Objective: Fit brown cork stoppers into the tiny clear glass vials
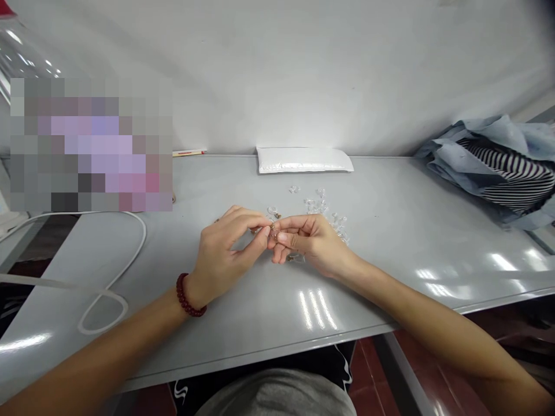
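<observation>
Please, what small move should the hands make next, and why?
Perhaps the left hand should slightly adjust its pinch while the right hand steadies the small piece: both hands' fingertips meet at it, though its details are too small to read.

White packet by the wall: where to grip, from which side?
Probably pinch the white packet at its left end, coming from the left: it lies long and low along the wall, with small clear pieces in front of its middle and right.
</observation>
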{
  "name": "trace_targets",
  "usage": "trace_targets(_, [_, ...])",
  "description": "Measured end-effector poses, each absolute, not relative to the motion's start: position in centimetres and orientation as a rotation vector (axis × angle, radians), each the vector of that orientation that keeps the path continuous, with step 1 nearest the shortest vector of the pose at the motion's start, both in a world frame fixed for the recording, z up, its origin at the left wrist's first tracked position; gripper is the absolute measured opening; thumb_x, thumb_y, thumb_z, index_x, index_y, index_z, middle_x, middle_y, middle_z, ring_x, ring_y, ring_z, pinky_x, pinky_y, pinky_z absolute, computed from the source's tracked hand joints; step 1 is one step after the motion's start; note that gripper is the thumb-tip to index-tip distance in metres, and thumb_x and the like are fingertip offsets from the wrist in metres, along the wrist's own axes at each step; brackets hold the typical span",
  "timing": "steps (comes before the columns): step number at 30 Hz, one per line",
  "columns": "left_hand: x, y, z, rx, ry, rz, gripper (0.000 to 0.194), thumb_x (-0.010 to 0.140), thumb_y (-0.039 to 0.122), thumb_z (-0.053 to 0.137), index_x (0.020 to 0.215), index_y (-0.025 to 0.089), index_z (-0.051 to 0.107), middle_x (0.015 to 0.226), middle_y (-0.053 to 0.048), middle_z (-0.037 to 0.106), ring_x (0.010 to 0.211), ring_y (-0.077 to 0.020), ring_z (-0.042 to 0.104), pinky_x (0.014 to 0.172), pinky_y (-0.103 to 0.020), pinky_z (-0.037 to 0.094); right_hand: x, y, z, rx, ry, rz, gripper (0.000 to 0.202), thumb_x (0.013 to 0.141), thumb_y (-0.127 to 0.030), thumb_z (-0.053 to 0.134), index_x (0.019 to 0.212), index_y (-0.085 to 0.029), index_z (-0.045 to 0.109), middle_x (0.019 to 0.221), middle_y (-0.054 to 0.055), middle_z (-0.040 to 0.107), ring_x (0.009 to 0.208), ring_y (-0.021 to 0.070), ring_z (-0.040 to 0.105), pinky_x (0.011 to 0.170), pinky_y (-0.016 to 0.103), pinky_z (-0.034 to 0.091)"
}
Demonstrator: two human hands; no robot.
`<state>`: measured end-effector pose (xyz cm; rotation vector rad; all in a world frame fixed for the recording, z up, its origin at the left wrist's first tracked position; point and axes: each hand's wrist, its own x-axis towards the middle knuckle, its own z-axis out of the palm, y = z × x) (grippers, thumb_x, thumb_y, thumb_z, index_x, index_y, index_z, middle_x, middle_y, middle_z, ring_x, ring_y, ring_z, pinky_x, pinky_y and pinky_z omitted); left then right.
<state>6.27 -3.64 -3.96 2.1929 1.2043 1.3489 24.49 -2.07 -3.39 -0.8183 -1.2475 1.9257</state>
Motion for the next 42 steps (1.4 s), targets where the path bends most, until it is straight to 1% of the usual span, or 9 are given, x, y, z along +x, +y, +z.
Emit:
trace_targets(6, [6.2,-3.6,-3.5,2.239,1.176,1.307,0.016,0.09,0.022,0.054,0.083,0.025,0.068,0.087,-0.001,0.076,0.079,-0.0173,0.068,0.075,-0.036,0.055,24.9,-2.1,-3.4,-0.939,-1.548,1.637,0.012,0.087,-0.028,0.064,0.087,-0.017,0.07,0.071,0.001,0.069,0.059,0.0124,0.064,0.061,0.029,0.054])
trace_targets(12, [1.9,-0.6,-3.2,2.04,1.625,1.006,0.013,0.086,0.026,0.057,0.082,0.024,0.07,0.087,0.0,0.075,0.077,-0.0191,0.068,0.062,-0.029,0.05,27.0,0.8,-4.2,-1.127,-2.235,0.477,0.02,0.093,-0.026,0.052,0.097,-0.017,0.069,0.091,0.01,0.069,0.087,0.0238,0.061,0.079,0.041,0.049])
trace_targets(17, [0.5,1.1,-4.4,2.205,1.708,0.733,0.017,0.082,0.029,0.057,0.088,0.021,0.071,0.093,-0.004,0.075,0.086,-0.0246,0.066,0.077,-0.037,0.052,28.6,2.7,-4.8,-1.12,-2.359,0.435,0.018,0.092,-0.031,0.058,0.103,-0.021,0.067,0.108,0.011,0.065,0.104,0.0266,0.06,0.091,0.044,0.049])
trace_targets(23, [1.2,1.2,-5.5,2.224,1.642,0.74,0.024,0.08,0.026,0.052,0.09,0.02,0.073,0.092,-0.006,0.073,0.078,-0.0209,0.065,0.07,-0.033,0.053,28.7,4.3,-5.4,-1.154,-2.336,0.313,0.036,0.098,-0.021,0.042,0.131,-0.019,0.057,0.14,0.015,0.054,0.131,0.0306,0.048,0.104,0.054,0.044])
trace_targets(27, [1.5,1.1,-5.6,2.224,1.638,0.732,0.026,0.081,0.025,0.05,0.088,0.02,0.074,0.09,-0.006,0.072,0.068,-0.0183,0.063,0.065,-0.032,0.053,28.8,5.1,-6.2,-1.24,-2.393,0.384,0.043,0.099,-0.015,0.034,0.137,-0.017,0.054,0.153,0.016,0.042,0.137,0.0319,0.045,0.106,0.054,0.045])
trace_targets(30, [1.9,0.9,-5.3,2.213,1.623,0.699,0.025,0.08,0.024,0.049,0.087,0.019,0.073,0.088,-0.006,0.072,0.066,-0.0172,0.062,0.064,-0.031,0.053,28.8,5.3,-6.5,-1.267,-2.423,0.351,0.044,0.097,-0.011,0.034,0.134,-0.013,0.058,0.144,0.018,0.052,0.13,0.0335,0.052,0.104,0.055,0.046])
trace_targets(34, [2.3,0.5,-4.7,2.17,1.599,0.664,0.021,0.079,0.024,0.05,0.082,0.019,0.071,0.084,-0.005,0.071,0.064,-0.0166,0.063,0.063,-0.03,0.052,28.8,5.3,-6.4,-1.27,-2.416,0.319,0.04,0.094,-0.009,0.037,0.113,-0.016,0.071,0.119,0.015,0.067,0.113,0.0306,0.061,0.096,0.052,0.051])
trace_targets(37, [2.5,0.3,-4.5,2.146,1.582,0.631,0.018,0.08,0.027,0.052,0.077,0.02,0.068,0.082,-0.005,0.07,0.064,-0.017,0.063,0.061,-0.03,0.052,28.8,5.4,-6.2,-1.27,-2.412,0.327,0.036,0.094,-0.011,0.04,0.105,-0.017,0.073,0.108,0.017,0.068,0.105,0.0308,0.062,0.091,0.05,0.052])
trace_targets(42, [2.6,0.2,-4.4,2.112,1.565,0.644,0.014,0.079,0.026,0.054,0.074,0.02,0.065,0.075,-0.003,0.068,0.064,-0.0174,0.063,0.059,-0.029,0.05,28.8,5.3,-6.2,-1.275,-2.419,0.279,0.031,0.093,-0.013,0.043,0.11,-0.014,0.069,0.103,0.016,0.066,0.094,0.0264,0.063,0.082,0.044,0.053])
